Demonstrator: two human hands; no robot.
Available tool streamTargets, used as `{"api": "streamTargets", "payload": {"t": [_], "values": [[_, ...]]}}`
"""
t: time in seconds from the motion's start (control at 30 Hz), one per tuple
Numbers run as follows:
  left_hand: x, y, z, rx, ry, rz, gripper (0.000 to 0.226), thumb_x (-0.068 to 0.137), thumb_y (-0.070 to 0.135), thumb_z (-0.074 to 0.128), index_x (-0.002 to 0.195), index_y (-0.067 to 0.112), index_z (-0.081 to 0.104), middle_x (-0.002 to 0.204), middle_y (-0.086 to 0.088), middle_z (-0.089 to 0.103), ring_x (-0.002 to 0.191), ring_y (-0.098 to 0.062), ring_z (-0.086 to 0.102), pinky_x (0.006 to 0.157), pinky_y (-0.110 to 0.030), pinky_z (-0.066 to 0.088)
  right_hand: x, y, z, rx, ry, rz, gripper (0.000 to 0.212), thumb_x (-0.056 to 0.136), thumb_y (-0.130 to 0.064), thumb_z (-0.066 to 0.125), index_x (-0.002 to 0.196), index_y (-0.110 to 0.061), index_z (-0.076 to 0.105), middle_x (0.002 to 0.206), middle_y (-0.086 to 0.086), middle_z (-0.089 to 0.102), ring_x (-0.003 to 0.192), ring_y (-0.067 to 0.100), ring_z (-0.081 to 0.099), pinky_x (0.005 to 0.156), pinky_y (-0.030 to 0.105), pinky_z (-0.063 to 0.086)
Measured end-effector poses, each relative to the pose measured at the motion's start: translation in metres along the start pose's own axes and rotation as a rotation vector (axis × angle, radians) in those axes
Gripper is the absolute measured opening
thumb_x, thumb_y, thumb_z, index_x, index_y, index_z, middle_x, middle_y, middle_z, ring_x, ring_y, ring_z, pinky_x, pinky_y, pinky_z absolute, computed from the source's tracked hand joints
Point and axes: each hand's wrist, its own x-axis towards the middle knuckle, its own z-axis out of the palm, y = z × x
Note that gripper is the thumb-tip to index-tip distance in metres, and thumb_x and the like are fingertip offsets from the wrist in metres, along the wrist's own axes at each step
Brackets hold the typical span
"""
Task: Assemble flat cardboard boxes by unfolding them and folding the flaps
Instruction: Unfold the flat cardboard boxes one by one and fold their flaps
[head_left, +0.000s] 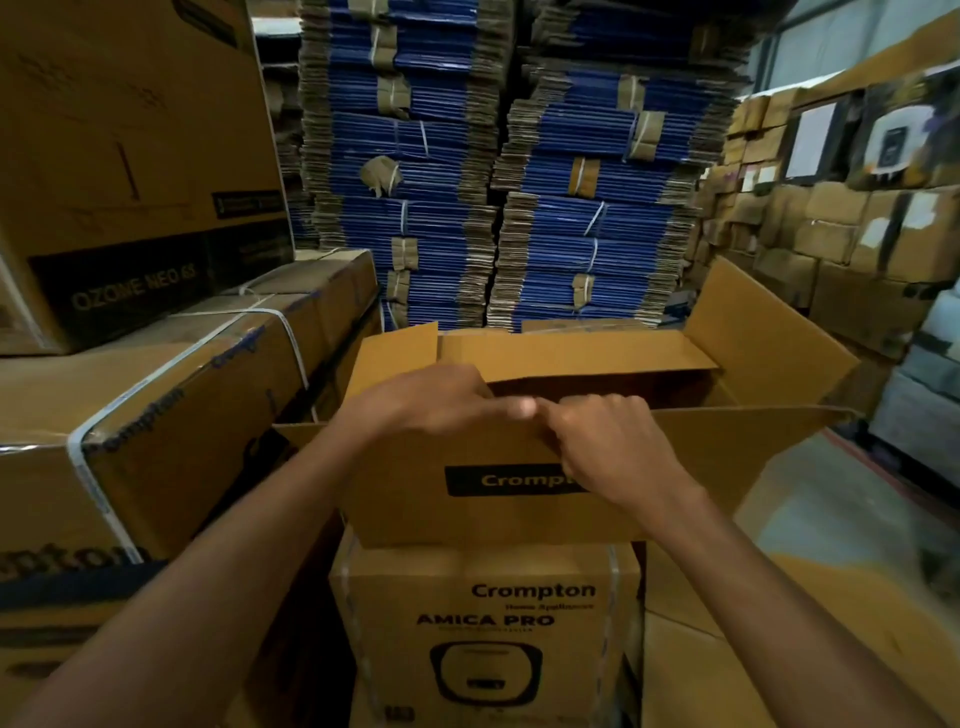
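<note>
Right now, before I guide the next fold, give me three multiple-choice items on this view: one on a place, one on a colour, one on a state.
1. What does the open box rest on?
A. the floor
B. a sealed Amica Pro carton
C. a trolley

2. What colour are the faces of the bundled flat boxes stacked behind?
A. blue
B. red
C. green

3. How do the top flaps stand?
A. all folded shut
B. taped closed
C. open, with the right flap standing up and outward

Key: 1 B, the printed carton sits directly beneath it. 2 A, blue shows between the brown edges. 3 C, the inside is visible while the left hand and right hand grip the near flap's edge.
</note>
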Motion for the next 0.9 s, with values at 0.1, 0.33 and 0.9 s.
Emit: {"api": "streamTargets", "payload": {"t": [0.1,0.33,0.9], "values": [[0.010,-0.014,-0.015,-0.104,-0.175,-0.107,0.074,0.088,0.078,0.033,0.118,0.021,0.069,0.113,0.004,0.070,0.096,-0.016,0.066,0.079,-0.029,0.053,-0.011,-0.002,0.007,0.024,0.055,-0.018,0.030,0.075,-0.016,0.088,0.097,-0.017,0.068,0.057,-0.004,0.055,0.043,0.013,0.054,0.042,0.024,0.030],[0.031,-0.059,0.004,0.375,-0.227,-0.215,0.032,0.103,0.041,0.054,0.121,0.018,0.065,0.127,-0.002,0.063,0.110,-0.019,0.060,0.096,-0.038,0.051,-0.020,-0.002,0.017,0.068,0.109,-0.023,0.030,0.077,-0.017,0.088,0.102,-0.014,0.070,0.060,-0.001,0.063,0.047,0.014,0.061,0.040,0.026,0.047],[-0.039,-0.101,-0.002,0.129,0.777,-0.335,0.026,0.101,0.021,0.059,0.120,0.006,0.067,0.127,-0.009,0.058,0.090,-0.010,0.054,0.061,-0.014,0.040,0.039,0.019,-0.041,0.531,-0.619,0.267,0.076,0.083,-0.080,0.028,0.114,-0.024,0.070,0.104,-0.002,0.073,0.093,0.012,0.069,0.092,0.038,0.055]]}}
